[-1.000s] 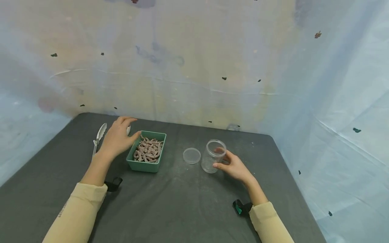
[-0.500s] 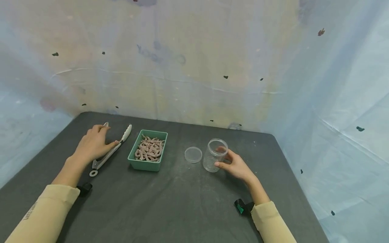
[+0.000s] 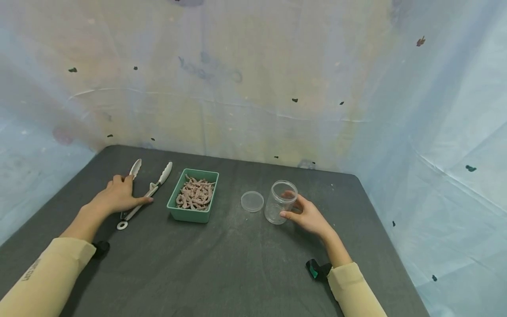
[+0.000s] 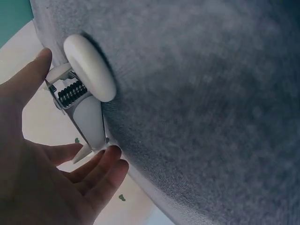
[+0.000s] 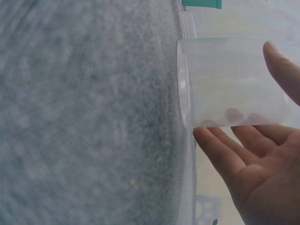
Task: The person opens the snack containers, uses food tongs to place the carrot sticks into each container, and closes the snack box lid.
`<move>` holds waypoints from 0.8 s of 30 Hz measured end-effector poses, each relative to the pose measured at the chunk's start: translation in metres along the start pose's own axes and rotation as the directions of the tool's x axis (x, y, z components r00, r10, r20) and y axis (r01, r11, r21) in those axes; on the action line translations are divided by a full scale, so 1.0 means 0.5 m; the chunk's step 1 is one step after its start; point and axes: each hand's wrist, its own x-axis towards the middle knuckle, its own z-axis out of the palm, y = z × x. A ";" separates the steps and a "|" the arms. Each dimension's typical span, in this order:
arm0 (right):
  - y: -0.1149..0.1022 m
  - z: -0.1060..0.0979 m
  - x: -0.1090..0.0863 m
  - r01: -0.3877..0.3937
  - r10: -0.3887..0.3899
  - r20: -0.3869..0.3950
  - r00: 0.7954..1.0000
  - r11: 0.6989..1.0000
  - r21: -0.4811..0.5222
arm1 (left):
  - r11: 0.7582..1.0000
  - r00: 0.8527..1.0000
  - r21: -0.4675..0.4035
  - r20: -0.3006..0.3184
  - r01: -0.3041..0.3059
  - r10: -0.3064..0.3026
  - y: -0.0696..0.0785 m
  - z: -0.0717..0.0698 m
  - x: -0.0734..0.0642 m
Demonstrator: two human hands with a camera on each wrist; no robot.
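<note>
In the head view, my left hand is low over spread metal tongs with whitish tips, thumb by one arm and fingers by the other. The left wrist view shows the tongs' spring and white end ring close to the hand. On the right, my right hand holds the side of a clear, lidless jar standing upright, thumb in front and fingers behind. Some fingertips show through its wall in the right wrist view.
Between the hands, a green rectangular box holds many curled pinkish-brown strips. A clear round lid lies left of the jar. The dark cloth-covered table meets a pale plastic sheet at the back.
My left hand has moved left from beside the green box and lowered over the tongs. My right hand and the jar have stayed in place, with a slight shift of the head view.
</note>
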 end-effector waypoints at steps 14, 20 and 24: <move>0.004 0.003 0.000 0.010 -0.010 0.007 1.000 0.999 0.032 | 0.999 0.998 -0.029 -0.035 -0.044 0.043 -0.012 0.005 0.011; 0.004 0.002 0.000 0.005 -0.005 0.007 1.000 0.999 0.033 | 0.997 0.996 -0.076 -0.086 -0.033 0.027 -0.016 0.001 0.007; 0.007 0.001 0.001 -0.002 0.002 0.002 1.000 0.999 0.033 | 0.996 0.989 -0.077 -0.143 -0.037 0.026 -0.015 -0.008 0.003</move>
